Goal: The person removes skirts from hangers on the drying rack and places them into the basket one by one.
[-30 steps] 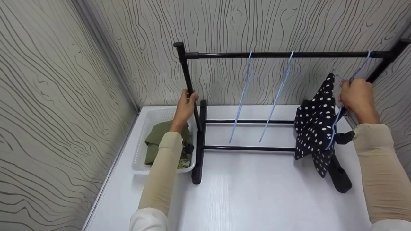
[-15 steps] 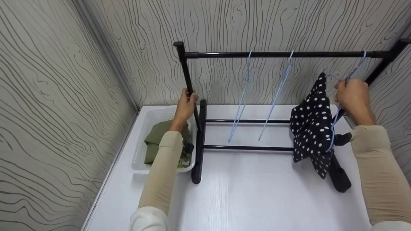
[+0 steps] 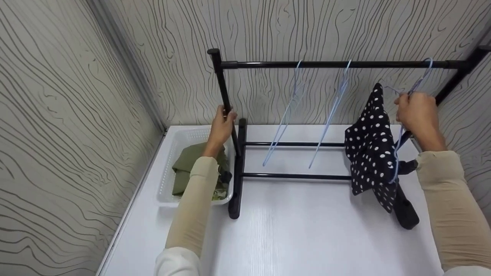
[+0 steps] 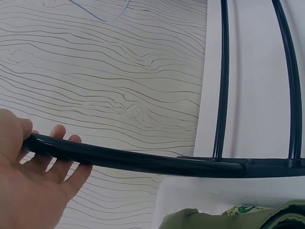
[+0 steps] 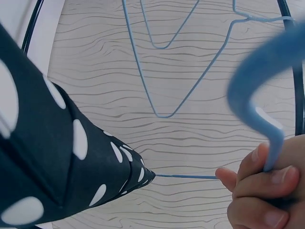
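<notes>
At the left end of a black clothes rack (image 3: 284,65), my left hand (image 3: 220,130) grips the upright post; the left wrist view shows its fingers behind the post (image 4: 143,160). My right hand (image 3: 419,115) holds a blue wire hanger (image 3: 396,161) just below its hook, which sits over the top bar near the right end. Draped on that hanger is a black garment with white polka dots (image 3: 370,153), bunched and pointed at one shoulder. In the right wrist view, curled fingers (image 5: 267,191) pinch the blue wire, while the garment fills the left side.
Two bare blue hangers (image 3: 282,126) (image 3: 332,115) hang farther left on the bar. Beside the rack's left foot stands a white plastic basket (image 3: 165,184) holding folded olive-green cloth (image 3: 188,163). All stands on a white table (image 3: 291,237) against a wood-grain patterned wall (image 3: 284,34).
My right hand has moved slightly left along the bar, bringing the hanger and polka-dot garment with it. The leftmost bare hanger has swung and turned a little. My left hand stays on the post.
</notes>
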Demonstrator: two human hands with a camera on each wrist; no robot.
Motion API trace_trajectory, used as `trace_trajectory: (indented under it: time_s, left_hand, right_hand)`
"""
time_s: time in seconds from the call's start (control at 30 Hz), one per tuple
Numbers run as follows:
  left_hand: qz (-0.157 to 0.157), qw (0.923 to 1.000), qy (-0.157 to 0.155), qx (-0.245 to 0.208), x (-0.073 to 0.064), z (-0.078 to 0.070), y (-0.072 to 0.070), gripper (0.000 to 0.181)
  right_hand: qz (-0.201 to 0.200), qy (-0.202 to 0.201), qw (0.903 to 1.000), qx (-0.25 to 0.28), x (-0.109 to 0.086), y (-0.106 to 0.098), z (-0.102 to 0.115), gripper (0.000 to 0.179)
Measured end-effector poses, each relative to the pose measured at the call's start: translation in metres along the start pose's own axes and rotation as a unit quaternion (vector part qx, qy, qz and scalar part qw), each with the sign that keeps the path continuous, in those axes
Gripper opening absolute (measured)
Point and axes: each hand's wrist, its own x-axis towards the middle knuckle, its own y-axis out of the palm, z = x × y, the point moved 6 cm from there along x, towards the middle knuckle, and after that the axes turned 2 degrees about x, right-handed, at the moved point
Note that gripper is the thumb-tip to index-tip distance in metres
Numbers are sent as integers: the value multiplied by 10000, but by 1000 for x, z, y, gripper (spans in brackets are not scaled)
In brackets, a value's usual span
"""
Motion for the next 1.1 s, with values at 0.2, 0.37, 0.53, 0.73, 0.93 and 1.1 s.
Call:
trace_trajectory:
  time_s: [0.2,0.37,0.53,0.73,0.93,1.1]
  left_hand:
    - [39,9999,112,75,-3,0,-1,32]
    - [27,9996,-4,297,-5,3,-1,35]
    - [-225,9980,23,589,-7,6,-1,36]
    - [-1111,9889,313,939,-14,12,-4,19]
    - [-1306,9855,400,1005,-22,18,2,10]
    - [-1020,9880,308,1114,-31,24,13,16]
  right_hand:
    - [-7,-27,10000,17,-2,1,8,57]
    - [-3,-81,9999,76,-4,1,13,59]
    - [-16,-200,9997,143,-5,2,20,62]
    - [54,-184,9996,193,-5,5,27,64]
    - [49,-154,9997,198,-9,6,32,65]
    - [-12,-329,9992,236,-10,7,41,63]
